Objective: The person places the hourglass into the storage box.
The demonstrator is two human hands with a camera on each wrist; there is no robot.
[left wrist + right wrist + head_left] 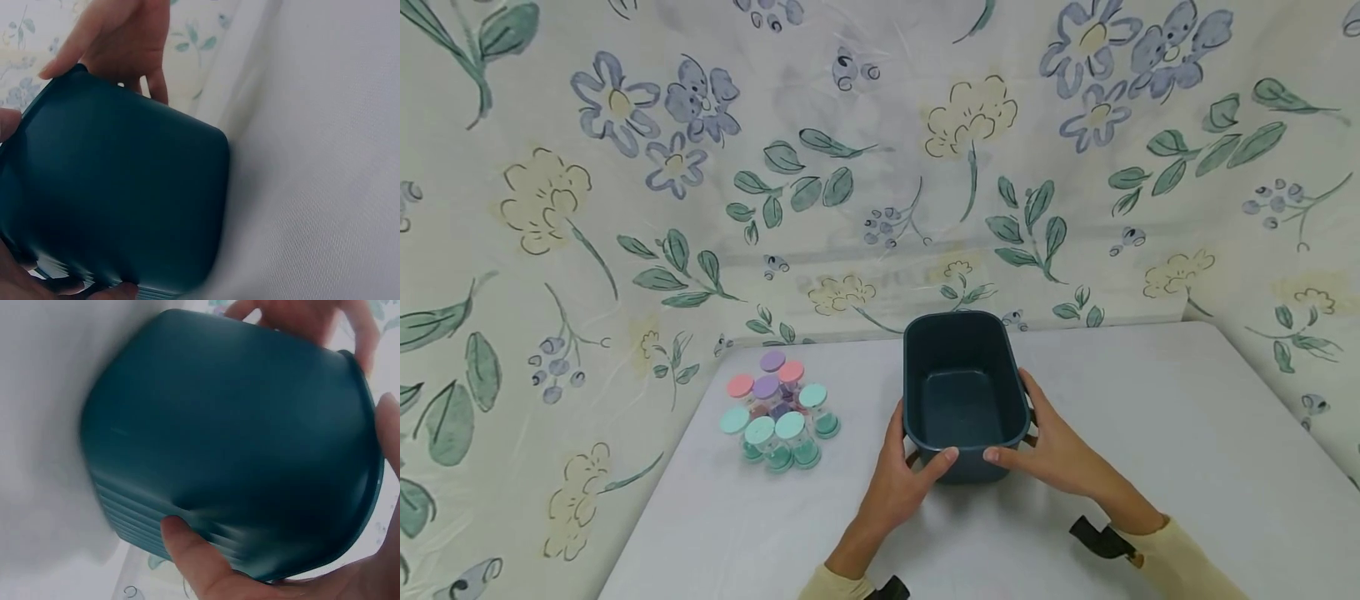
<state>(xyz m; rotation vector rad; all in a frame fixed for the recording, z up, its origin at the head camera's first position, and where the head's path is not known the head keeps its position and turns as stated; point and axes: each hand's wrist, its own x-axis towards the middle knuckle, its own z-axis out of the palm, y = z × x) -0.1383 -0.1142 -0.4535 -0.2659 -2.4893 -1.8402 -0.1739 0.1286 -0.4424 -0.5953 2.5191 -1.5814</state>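
Head cam: we've got the L hand [904, 477] and R hand [1060, 450] both gripping a dark teal, rounded-rectangular plastic bin [966, 408], mid-table on the white cloth-covered table [1135, 400]; small clear jars w/ round mint, pink & purple lids [762, 431] cluster left. L wrist cam: we see L fingers [115, 292] round its ribbed side. R wrist cam: R fingers [194, 553] press the ribs, thumb [389, 428] at rim.
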